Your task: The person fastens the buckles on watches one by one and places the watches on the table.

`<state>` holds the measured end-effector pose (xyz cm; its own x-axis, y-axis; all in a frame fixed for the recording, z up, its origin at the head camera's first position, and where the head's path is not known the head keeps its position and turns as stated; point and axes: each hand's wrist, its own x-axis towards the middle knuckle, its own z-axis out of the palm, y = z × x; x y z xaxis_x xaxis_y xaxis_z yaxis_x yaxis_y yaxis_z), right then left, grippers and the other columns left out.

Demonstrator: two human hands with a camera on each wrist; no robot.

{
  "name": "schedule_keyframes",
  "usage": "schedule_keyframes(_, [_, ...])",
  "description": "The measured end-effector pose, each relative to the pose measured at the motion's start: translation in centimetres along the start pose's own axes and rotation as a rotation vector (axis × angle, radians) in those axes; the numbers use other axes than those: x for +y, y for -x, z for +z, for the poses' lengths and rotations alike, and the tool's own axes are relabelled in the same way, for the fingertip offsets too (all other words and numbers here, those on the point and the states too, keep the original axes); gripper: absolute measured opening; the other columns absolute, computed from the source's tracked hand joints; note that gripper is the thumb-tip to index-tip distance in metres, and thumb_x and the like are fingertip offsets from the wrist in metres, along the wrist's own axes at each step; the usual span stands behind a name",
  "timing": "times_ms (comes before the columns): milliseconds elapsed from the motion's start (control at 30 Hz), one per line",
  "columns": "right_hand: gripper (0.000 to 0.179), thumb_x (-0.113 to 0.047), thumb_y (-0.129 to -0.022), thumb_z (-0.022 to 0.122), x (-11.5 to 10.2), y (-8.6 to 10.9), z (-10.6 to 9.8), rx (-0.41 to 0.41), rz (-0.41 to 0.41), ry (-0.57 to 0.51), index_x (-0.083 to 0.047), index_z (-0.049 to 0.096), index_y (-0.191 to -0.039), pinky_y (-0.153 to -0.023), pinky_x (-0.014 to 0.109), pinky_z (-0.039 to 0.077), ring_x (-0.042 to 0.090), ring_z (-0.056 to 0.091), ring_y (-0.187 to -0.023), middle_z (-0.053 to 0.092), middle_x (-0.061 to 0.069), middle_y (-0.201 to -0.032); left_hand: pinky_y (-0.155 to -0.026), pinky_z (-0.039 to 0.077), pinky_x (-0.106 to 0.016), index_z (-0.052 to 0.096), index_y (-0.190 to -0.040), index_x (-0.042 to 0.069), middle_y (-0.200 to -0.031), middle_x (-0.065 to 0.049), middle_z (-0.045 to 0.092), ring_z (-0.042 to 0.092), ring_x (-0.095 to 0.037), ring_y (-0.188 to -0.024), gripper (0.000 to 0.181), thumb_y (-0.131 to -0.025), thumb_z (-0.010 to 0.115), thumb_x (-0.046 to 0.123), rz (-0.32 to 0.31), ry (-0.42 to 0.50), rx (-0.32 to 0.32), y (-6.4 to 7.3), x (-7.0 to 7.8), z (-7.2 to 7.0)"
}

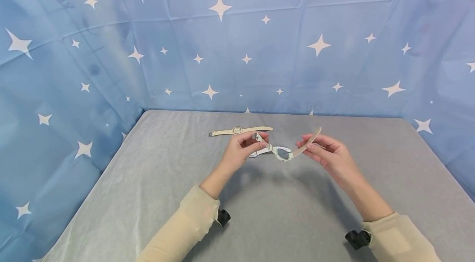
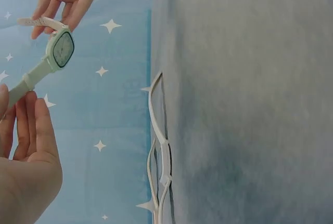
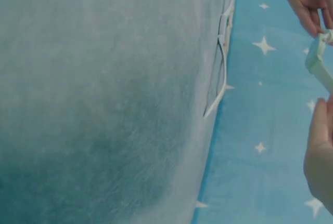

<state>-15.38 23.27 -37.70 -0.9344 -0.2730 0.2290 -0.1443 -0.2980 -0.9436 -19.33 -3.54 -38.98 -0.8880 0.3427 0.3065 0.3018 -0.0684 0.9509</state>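
A pale green wristwatch (image 1: 283,154) with a dark square-ish face hangs in the air between both hands, its strap unfastened. My left hand (image 1: 241,149) pinches the buckle half of the strap between thumb and fingers. On the other side my right hand (image 1: 330,154) pinches the free strap end, which sticks up past the fingers. In the left wrist view the watch (image 2: 63,49) shows its face and the holes in the far strap. Behind it on the table lies a white watch (image 1: 254,154), partly covered by the left hand and the held watch.
Farther back a cream watch (image 1: 236,131) lies stretched out on the grey cloth-covered table (image 1: 156,196). A blue curtain with white stars (image 1: 267,47) stands at the back and sides. Small black cameras (image 1: 358,239) sit at both sleeve cuffs.
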Motion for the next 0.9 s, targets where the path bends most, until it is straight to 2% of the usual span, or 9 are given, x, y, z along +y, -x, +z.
schedule_keyframes(67, [0.033,0.013,-0.097,0.049,0.0,0.0,0.2,0.001,-0.006,-0.014,-0.004,0.071,-0.116,-0.096,0.029,0.055,0.017,0.073,-0.106,0.074,0.002,-0.108,-0.083,0.057,-0.021,0.067,-0.119,-0.008,-0.109,-0.024,0.072,0.070,-0.001,-0.093,0.029,-0.090,0.068,-0.003,-0.004,0.059,0.016,0.0,0.0,0.1])
schedule_keyframes(233, [0.035,0.013,-0.098,0.049,0.1,0.0,0.5,0.016,-0.011,-0.041,-0.007,0.072,-0.115,-0.093,0.029,0.056,0.017,0.074,-0.103,0.073,0.000,-0.110,-0.089,0.058,-0.026,0.061,-0.123,-0.013,-0.098,0.003,0.075,0.070,-0.003,-0.094,0.031,-0.092,0.062,-0.006,-0.048,0.236,0.064,0.2,0.2,0.5])
schedule_keyframes(300, [0.036,0.012,-0.098,0.048,0.1,0.0,0.6,0.021,-0.015,-0.043,-0.008,0.072,-0.115,-0.093,0.030,0.057,0.016,0.074,-0.102,0.073,-0.001,-0.110,-0.090,0.058,-0.026,0.062,-0.118,-0.009,-0.098,0.009,0.073,0.071,-0.004,-0.095,0.025,-0.093,0.059,-0.009,-0.067,0.332,0.083,0.2,0.4,0.7])
schedule_keyframes(367, [0.036,0.012,-0.098,0.048,0.1,0.0,0.8,0.028,-0.017,-0.047,-0.009,0.072,-0.115,-0.093,0.029,0.057,0.015,0.074,-0.101,0.073,-0.002,-0.111,-0.091,0.057,-0.027,0.065,-0.110,-0.001,-0.098,0.008,0.072,0.071,-0.006,-0.096,0.021,-0.094,0.055,-0.011,-0.080,0.431,0.104,0.2,0.4,0.8])
schedule_keyframes(433, [0.035,0.011,-0.098,0.049,0.0,0.0,0.9,0.037,-0.016,-0.047,-0.009,0.072,-0.115,-0.093,0.029,0.057,0.015,0.074,-0.101,0.073,-0.002,-0.112,-0.092,0.057,-0.027,0.067,-0.103,0.009,-0.099,0.006,0.072,0.072,-0.008,-0.097,0.028,-0.095,0.051,-0.013,-0.086,0.521,0.130,0.2,0.5,0.9])
schedule_keyframes(500, [0.034,0.011,-0.098,0.049,0.0,-0.1,1.1,0.047,-0.016,-0.051,-0.009,0.072,-0.114,-0.093,0.029,0.057,0.015,0.074,-0.100,0.073,-0.002,-0.111,-0.092,0.057,-0.027,0.068,-0.099,0.014,-0.099,0.005,0.073,0.072,-0.009,-0.097,0.033,-0.095,0.049,-0.014,-0.089,0.577,0.151,0.2,0.6,0.9])
schedule_keyframes(733, [0.031,0.011,-0.098,0.050,-0.1,-0.3,1.8,0.056,-0.029,-0.095,-0.005,0.072,-0.114,-0.092,0.030,0.057,0.015,0.074,-0.098,0.073,-0.001,-0.107,-0.090,0.058,-0.027,0.067,-0.108,0.010,-0.097,0.002,0.075,0.074,-0.012,-0.094,0.032,-0.097,0.048,-0.013,-0.089,0.662,0.207,0.3,0.5,1.0])
schedule_keyframes(900, [0.029,0.009,-0.098,0.051,-0.2,-0.5,2.1,0.073,-0.033,-0.111,-0.005,0.072,-0.112,-0.092,0.030,0.057,0.015,0.074,-0.097,0.073,-0.001,-0.105,-0.090,0.058,-0.028,0.069,-0.106,0.012,-0.098,0.000,0.076,0.074,-0.013,-0.096,0.030,-0.098,0.049,-0.008,-0.090,0.683,0.226,0.3,0.4,1.1])
